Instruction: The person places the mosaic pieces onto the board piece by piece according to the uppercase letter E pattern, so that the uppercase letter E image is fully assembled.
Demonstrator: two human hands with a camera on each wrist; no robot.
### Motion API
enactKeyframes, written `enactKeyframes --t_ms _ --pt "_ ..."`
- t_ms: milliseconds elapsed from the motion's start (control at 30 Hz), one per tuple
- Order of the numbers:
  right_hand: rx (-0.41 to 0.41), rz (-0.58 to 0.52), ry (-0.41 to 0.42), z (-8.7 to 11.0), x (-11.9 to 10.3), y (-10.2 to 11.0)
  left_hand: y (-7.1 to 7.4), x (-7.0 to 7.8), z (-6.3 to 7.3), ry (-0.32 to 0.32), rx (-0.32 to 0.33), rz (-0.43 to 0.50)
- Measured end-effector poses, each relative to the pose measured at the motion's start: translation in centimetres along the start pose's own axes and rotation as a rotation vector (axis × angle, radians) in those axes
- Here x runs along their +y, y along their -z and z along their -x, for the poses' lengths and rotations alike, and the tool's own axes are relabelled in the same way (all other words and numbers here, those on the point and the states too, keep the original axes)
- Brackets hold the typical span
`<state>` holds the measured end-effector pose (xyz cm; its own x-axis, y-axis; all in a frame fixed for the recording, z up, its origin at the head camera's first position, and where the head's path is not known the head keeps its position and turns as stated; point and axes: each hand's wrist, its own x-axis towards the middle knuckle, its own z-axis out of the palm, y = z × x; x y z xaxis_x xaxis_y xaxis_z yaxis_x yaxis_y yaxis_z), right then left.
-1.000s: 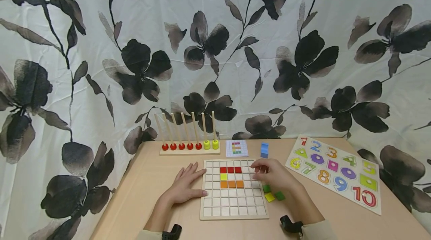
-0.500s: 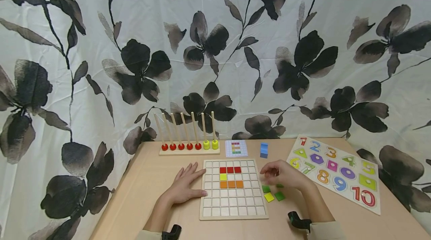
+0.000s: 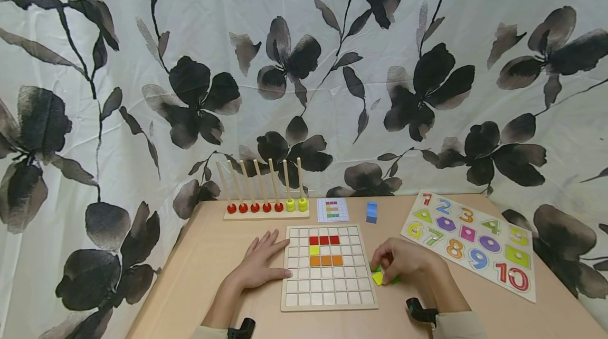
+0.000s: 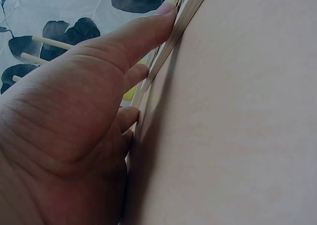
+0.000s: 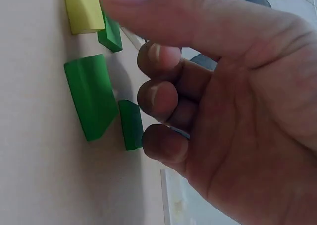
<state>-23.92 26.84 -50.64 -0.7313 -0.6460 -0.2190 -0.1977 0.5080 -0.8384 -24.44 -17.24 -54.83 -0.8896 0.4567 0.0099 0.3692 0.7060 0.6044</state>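
Note:
My left hand (image 3: 257, 264) rests spread along the left edge of the wooden grid board (image 3: 342, 299), its fingertips and thumb touching the frame. On the board sit a row of red tiles (image 3: 324, 240), one yellow tile (image 3: 314, 250) and a row of orange tiles (image 3: 326, 260). Beside the board's right edge, my right hand (image 3: 404, 260) is low over loose tiles, thumb and index finger around a yellow tile (image 3: 377, 279). Whether they pinch it is unclear. Several green tiles (image 5: 91, 96) lie close by, partly hidden by the hand in the head view.
Behind the board stand a peg abacus (image 3: 266, 216) with red and yellow-green beads, a small pattern card (image 3: 344, 216) and blue blocks (image 3: 371, 212). A number and shape board (image 3: 475, 246) lies at right. A floral cloth (image 3: 304, 64) hangs behind the table.
My right hand has drawn back from the grid board's upper right edge, then lowered toward the loose tiles, reaching the yellow one. My left hand stays put; the tiles on the board look unchanged.

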Motion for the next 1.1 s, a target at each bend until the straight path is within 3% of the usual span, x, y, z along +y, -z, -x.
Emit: enactKeyframes --t_ms 900,1100 --pt "0.015 0.094 -0.074 -0.4 -1.3 -1.0 -0.1 -0.2 0.0 0.006 -0.007 -0.007" --pt "0.017 0.098 -0.059 -0.5 -1.3 -0.9 0.0 -0.1 0.0 -0.010 0.001 -0.013"
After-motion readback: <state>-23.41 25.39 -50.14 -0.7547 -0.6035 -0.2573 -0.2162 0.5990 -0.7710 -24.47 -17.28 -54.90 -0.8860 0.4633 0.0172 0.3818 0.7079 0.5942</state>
